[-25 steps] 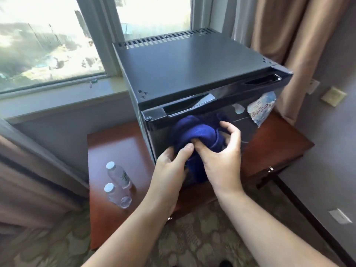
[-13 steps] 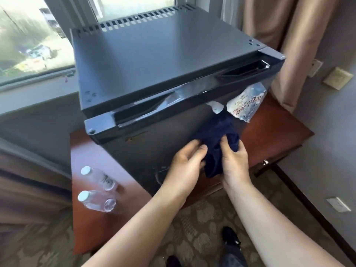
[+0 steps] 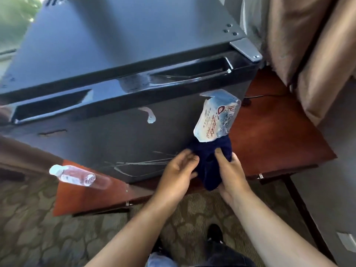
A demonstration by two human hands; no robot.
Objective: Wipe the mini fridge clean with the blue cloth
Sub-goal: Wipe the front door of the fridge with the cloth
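Blue cloth gripped by right hand, pinched by left hand, against mini fridge door, lower rt.

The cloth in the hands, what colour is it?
Dark navy blue cloth, seen best in the head view.

Hotel-style room, black mini fridge on a reddish wooden desk, patterned carpet, tan curtains, water bottle at the desk's left edge.

A water bottle stands on the wooden table, beige curtain behind
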